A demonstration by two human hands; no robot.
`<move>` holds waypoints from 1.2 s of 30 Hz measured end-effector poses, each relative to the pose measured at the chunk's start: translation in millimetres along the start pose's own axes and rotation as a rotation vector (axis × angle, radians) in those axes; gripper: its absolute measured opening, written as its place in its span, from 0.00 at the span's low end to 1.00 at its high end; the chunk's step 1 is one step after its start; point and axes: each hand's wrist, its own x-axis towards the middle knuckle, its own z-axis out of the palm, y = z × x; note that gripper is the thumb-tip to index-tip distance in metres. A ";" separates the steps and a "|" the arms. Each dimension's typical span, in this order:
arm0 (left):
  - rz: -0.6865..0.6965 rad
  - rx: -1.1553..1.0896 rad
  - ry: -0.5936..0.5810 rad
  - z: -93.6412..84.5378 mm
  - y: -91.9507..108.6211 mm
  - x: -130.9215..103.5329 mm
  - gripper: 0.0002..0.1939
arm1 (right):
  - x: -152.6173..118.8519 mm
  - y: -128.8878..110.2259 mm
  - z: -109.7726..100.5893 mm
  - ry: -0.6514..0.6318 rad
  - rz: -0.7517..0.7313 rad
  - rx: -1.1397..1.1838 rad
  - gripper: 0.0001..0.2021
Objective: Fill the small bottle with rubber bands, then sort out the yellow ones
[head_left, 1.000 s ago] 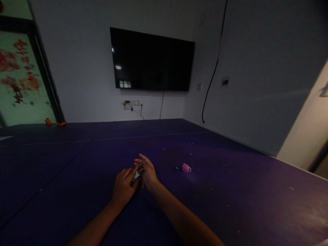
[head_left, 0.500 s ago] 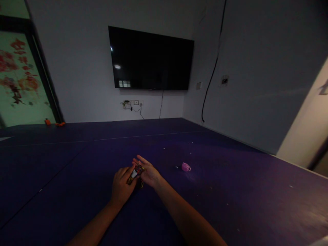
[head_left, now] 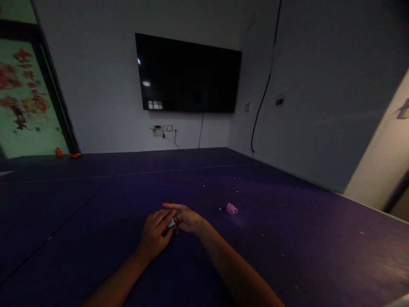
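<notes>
Low in the middle of the head view, my left hand point(head_left: 155, 232) is closed round a small dark item with a pale patch and gold-coloured parts point(head_left: 171, 223). My right hand point(head_left: 188, 218) meets it from the right, its fingers folded over the item's upper end and one finger pointing left. Between the hands most of the item is covered, so I cannot tell what it is. A small yellow ring point(head_left: 177, 231) hangs beneath it. On the purple surface to the right lies a pink cup-like toy point(head_left: 231, 209) with a loop handle.
Small white scraps dot the purple surface point(head_left: 287, 221). A black screen point(head_left: 191, 76) hangs on the wall ahead, above sockets and wires. Orange objects point(head_left: 75, 155) lie by the door frame at the far left. A black cable point(head_left: 263, 94) hangs on the right wall.
My right hand's fingers have folded down over the item, which shows less than before. My left hand's fingers have moved slightly right and closer to my right hand.
</notes>
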 end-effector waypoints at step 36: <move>-0.542 -0.203 0.090 5.9 -8.4 -3.7 0.20 | -27.2 -22.0 43.6 0.264 -0.757 -1.009 0.16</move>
